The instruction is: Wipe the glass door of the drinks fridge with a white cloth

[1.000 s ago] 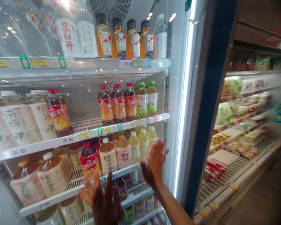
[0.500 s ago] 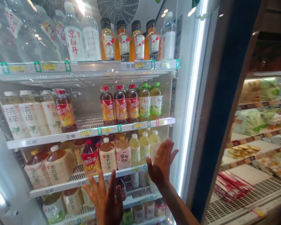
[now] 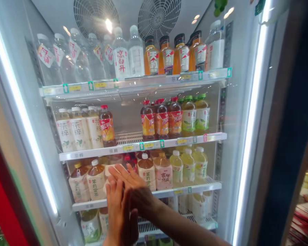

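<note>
Left hand (image 3: 118, 210) and right hand (image 3: 138, 193) overlap around lower centre, fingers straight and pretty close together. White-capped tea bottle (image 3: 95, 183) just left of them's standing upright, long axis near vertical, cap pointing up.

Amber bottles (image 3: 181, 61), green bottle caps (image 3: 189, 98), pink bottle label (image 3: 163, 177)

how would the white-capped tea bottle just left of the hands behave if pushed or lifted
The white-capped tea bottle is probably fairly heavy, since brown drink shows under its cap. Standing upright on a broad body, it should resist tipping under a light nudge.
</note>
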Motion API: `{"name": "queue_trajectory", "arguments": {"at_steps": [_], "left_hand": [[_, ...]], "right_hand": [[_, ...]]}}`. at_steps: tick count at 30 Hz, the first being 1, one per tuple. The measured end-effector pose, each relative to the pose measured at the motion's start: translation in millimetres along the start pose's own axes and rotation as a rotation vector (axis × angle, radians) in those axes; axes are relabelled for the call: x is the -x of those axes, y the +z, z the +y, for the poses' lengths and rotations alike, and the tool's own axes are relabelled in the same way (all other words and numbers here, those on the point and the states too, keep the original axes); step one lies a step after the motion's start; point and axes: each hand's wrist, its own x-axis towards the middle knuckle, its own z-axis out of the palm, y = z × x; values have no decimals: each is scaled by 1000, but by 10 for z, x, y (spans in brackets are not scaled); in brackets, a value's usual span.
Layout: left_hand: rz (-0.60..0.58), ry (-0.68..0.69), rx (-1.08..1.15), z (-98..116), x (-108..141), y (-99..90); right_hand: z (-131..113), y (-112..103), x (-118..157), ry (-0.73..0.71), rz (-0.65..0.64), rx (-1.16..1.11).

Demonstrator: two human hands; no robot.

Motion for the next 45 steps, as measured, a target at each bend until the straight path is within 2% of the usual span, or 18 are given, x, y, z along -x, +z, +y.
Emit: {"name": "queue_trajectory", "arguments": {"at_steps": [4,7,9,13,17,20,22,24,26,30,31,34,35,36,37,40,41,45], "left_hand": [[29,10,13,-498,-225,-94],[-2,54,34,-611,-235,-72],[-34,77,-5,-620,-211,-36],[-119,161,-192,-771,-381,-63],[-111,170,-313,-1121,-869,-241],[-90,209,-333,-1193,-1082,-247],[-155,349,-323,-1114,-1107,-174],[-237,533,-302,-1009,-1155,-109],[-260,616,-297,-927,-1302,-79],[-182,369,-351,-700,-1618,77],[-165,409,-342,-603,-1631,162],[-187,798,-333,-289,-1615,440],[-221,848,-331,-203,-1646,510],[-280,811,-339,-131,-1706,565],[-282,717,-332,-71,-1784,607],[-149,413,-325,102,-1945,724],[-150,402,-321,164,-1932,769],[-375,764,-279,337,-1829,891]], "right_hand": [[-120,149,-420,-5,49,124],[-51,56,-491,21,3,165],[103,-95,-422,-7,-51,155],[704,-558,-101,-65,-87,202],[1518,-1050,315,104,17,326],[1965,-1250,603,270,46,345],[2110,-1283,741,318,20,350],[2158,-1269,820,285,-19,367],[2157,-1247,849,236,-37,386],[2135,-1241,846,209,-17,392],[2133,-1245,846,211,-8,390],[2127,-1255,860,222,6,379],[2123,-1256,868,228,7,376],[2118,-1256,875,232,6,372],[2113,-1256,882,236,6,368],[2103,-1252,901,249,23,345],[2103,-1250,906,258,40,331],[2109,-1248,925,303,122,274]]}}
